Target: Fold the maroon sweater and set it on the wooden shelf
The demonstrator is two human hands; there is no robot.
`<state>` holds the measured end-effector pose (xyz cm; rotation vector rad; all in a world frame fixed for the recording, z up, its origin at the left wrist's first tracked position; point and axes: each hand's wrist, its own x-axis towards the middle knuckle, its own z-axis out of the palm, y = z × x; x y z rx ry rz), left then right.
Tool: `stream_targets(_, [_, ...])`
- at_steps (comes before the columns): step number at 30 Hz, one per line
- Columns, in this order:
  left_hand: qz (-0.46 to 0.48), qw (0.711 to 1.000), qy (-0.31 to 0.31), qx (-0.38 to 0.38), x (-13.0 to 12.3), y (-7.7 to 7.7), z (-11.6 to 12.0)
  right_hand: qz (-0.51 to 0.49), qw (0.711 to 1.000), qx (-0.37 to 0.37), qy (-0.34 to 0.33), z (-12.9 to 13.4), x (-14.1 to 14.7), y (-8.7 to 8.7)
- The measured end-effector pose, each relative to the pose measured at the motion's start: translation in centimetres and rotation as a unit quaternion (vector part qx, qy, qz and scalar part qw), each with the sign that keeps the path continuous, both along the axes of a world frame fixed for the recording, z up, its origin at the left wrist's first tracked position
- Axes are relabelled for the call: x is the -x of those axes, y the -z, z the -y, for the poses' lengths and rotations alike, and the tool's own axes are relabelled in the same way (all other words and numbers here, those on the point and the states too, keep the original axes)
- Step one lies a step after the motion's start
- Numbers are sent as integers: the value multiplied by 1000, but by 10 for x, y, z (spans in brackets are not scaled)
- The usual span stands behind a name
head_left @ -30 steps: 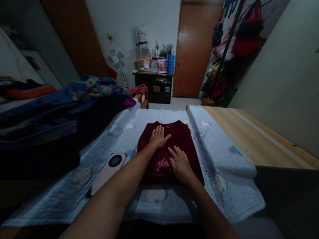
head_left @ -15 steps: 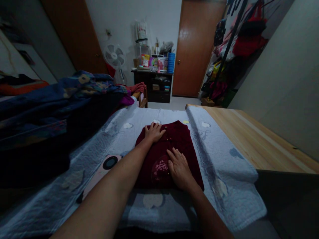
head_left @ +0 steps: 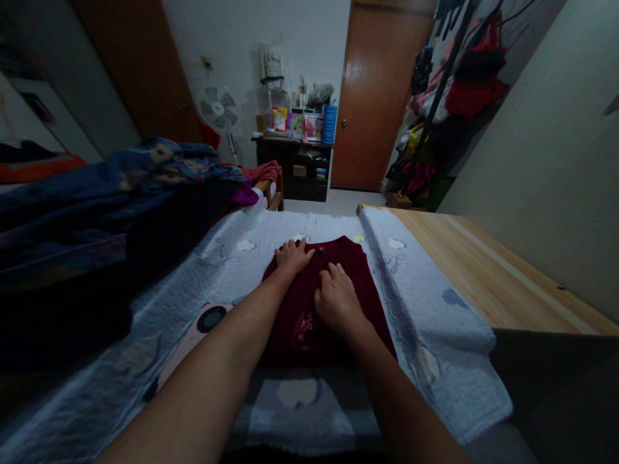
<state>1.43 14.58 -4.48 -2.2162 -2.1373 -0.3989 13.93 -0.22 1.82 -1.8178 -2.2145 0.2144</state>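
A folded dark maroon garment [head_left: 348,258] with a small pink floral print lies on a pale blue-grey patterned blanket [head_left: 430,283]. My left hand [head_left: 293,256] rests on its far left corner, palm down with the fingers spread. On the middle of the garment is my right hand [head_left: 338,298], its fingers loosely bent and touching the cloth; I see no fold of fabric held in it. Partly behind my left forearm lies a pink object with a round black disc [head_left: 211,318].
To the left is a heap of dark and blue floral cloth [head_left: 159,174]. A wooden board [head_left: 464,258] borders the blanket on the right. Farther back stand a fan [head_left: 219,109], a dark shelf unit [head_left: 294,169] and a wooden door [head_left: 372,103]. Bags and clothes [head_left: 476,84] hang at the right.
My right hand has slid forward and slightly left over the garment, its fingers now more bent, covering part of the floral print. The left hand stays at the far left corner.
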Motion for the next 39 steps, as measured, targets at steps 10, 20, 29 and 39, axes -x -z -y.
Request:
stream_targets(10, [55, 997, -50, -18, 8, -4, -8, -12, 999, 46, 2, -14, 11, 38])
stream_targets(20, [87, 988, -90, 89, 26, -10, -35, -32, 998, 47, 12, -11, 10, 36])
stream_targets(29, [156, 981, -92, 67, 29, 5, -43, -42, 998, 37, 12, -11, 10, 38])
stream_targets(39, [245, 953, -110, 137, 56, -10, -1, -36, 998, 44, 13, -10, 10, 38])
